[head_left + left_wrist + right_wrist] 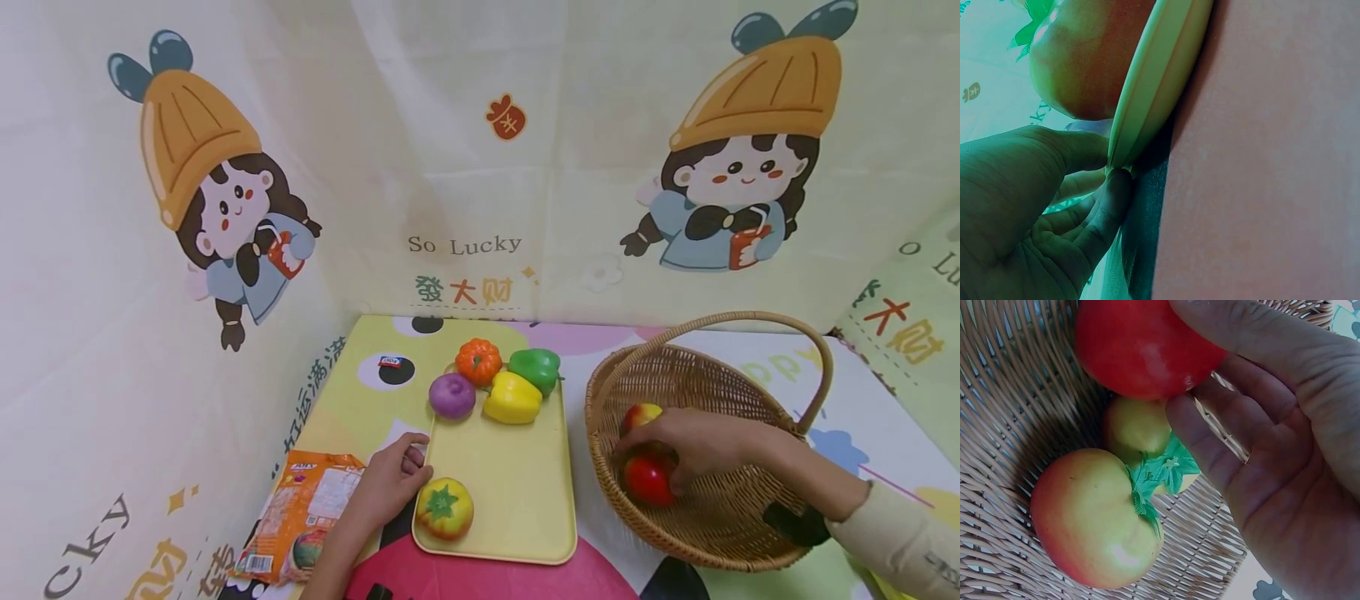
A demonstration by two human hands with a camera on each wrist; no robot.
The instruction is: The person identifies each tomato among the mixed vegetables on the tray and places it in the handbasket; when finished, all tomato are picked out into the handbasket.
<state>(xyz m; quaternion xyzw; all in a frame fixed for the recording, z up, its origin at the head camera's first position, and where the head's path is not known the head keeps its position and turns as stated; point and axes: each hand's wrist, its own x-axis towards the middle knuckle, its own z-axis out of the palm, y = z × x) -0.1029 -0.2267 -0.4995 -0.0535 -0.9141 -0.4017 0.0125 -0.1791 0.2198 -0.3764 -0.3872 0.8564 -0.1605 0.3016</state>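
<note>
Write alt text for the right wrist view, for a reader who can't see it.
A right hand grips a round red fruit inside a wicker basket. Beside it are two yellow-and-red fruits with green leafy tops.

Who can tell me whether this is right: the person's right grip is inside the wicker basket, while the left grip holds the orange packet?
Not quite: the orange packet isn't held. The left grip pinches the edge of the yellow tray, as the left wrist view shows. The right grip is indeed inside the wicker basket.
</note>
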